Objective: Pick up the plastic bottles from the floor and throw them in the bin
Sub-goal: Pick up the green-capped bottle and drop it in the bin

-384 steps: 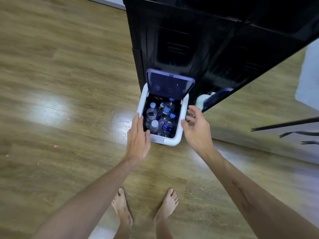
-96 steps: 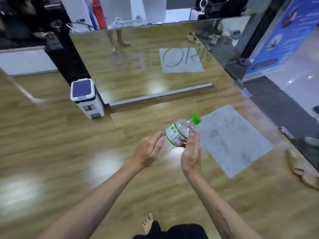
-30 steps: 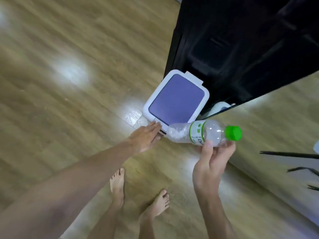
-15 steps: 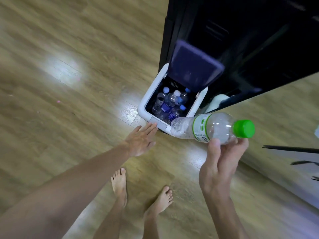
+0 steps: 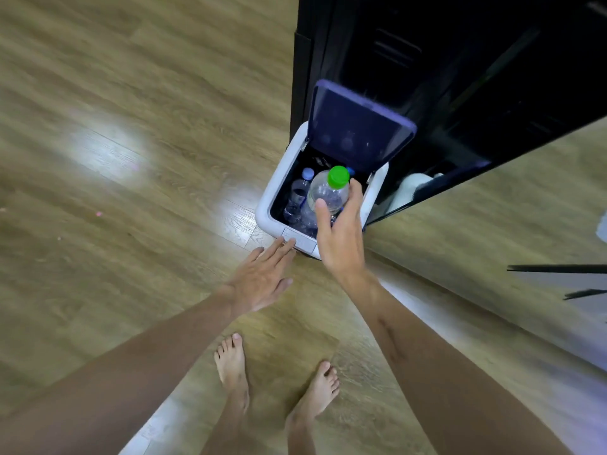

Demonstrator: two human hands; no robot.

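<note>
basically at the drop step: right hand [image 5: 341, 231] grips the clear plastic bottle with green cap [image 5: 328, 192] over the open white bin with purple lid [image 5: 267, 205]. left hand [image 5: 262, 277] flat, empty, fingertips at the bin's front edge. next: let go, bottle should fall in.

A clear plastic bottle [image 5: 328, 192] with a green cap [image 5: 339, 176] is gripped between thumb and fingers of the right hand [image 5: 341, 234] and held cap-up over the open mouth of a white bin [image 5: 267, 205], whose purple lid [image 5: 358, 133] is raised against a dark cabinet [image 5: 460, 60]. Other bottles with blue caps [image 5: 297, 200] are seen lying inside the bin. The left hand [image 5: 262, 279] is held flat, fingers spread, its fingertips at the bin's front edge above the wooden floor [image 5: 115, 159]; two bare feet [image 5: 233, 372] are planted below.
</note>
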